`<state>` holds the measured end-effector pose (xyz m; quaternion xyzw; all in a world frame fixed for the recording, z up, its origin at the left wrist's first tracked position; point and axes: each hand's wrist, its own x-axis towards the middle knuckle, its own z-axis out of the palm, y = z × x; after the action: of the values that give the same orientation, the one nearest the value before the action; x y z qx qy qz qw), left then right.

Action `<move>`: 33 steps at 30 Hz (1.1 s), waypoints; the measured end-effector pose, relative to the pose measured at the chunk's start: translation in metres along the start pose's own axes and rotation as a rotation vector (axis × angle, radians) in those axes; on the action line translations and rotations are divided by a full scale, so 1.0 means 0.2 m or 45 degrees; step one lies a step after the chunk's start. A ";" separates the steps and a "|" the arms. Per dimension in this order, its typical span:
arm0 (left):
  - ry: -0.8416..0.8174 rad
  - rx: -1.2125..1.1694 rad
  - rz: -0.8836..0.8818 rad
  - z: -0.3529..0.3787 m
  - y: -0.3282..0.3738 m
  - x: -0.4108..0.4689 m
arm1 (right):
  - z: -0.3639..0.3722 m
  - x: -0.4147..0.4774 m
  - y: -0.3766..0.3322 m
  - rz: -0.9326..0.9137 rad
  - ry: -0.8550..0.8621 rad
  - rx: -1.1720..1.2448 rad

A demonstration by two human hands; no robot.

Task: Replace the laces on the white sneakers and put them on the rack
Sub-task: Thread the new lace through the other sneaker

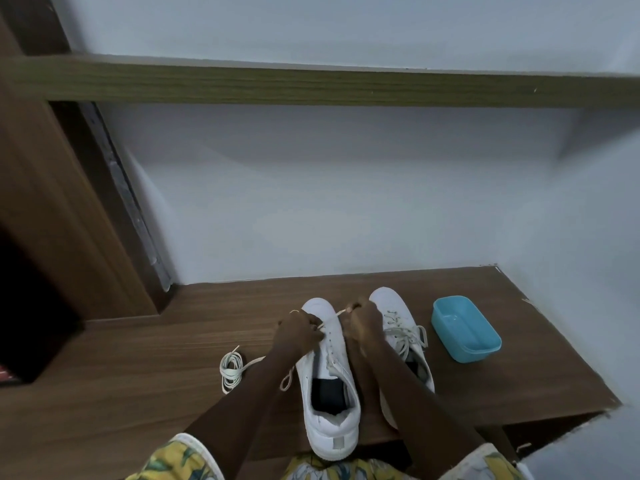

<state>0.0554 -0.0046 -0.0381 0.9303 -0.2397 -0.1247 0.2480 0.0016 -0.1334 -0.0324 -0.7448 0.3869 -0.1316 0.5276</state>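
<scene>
Two white sneakers stand side by side on a brown wooden surface (138, 358), toes pointing away from me. The left sneaker (329, 403) has most of its eyelets bare. My left hand (299, 332) and my right hand (362, 318) are over its toe end, each pinching a part of a cream lace (330, 318) stretched between them. The right sneaker (403, 330) is laced, with its bow loose on top. A coiled spare lace (231, 370) lies on the wood to the left of the shoes.
A light blue plastic tub (465, 329) sits to the right of the sneakers. A wooden shelf (311, 86) runs along the pale wall above. A dark wooden cabinet (52, 220) stands at the left. The surface's front edge drops off at the lower right.
</scene>
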 end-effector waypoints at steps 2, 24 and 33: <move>0.035 -0.003 -0.038 0.00 -0.02 0.00 | -0.07 0.04 -0.01 0.079 0.078 0.188; 0.093 -0.342 -0.064 -0.11 -0.05 -0.03 | 0.21 -0.17 0.04 -0.302 -0.255 -0.797; 0.024 -0.048 -0.070 -0.02 0.02 -0.05 | 0.13 -0.04 0.05 -0.159 -0.274 -0.755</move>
<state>0.0467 -0.0005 -0.0313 0.9329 -0.2093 -0.1271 0.2642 0.0072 -0.1116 -0.0492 -0.8980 0.3039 0.0343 0.3163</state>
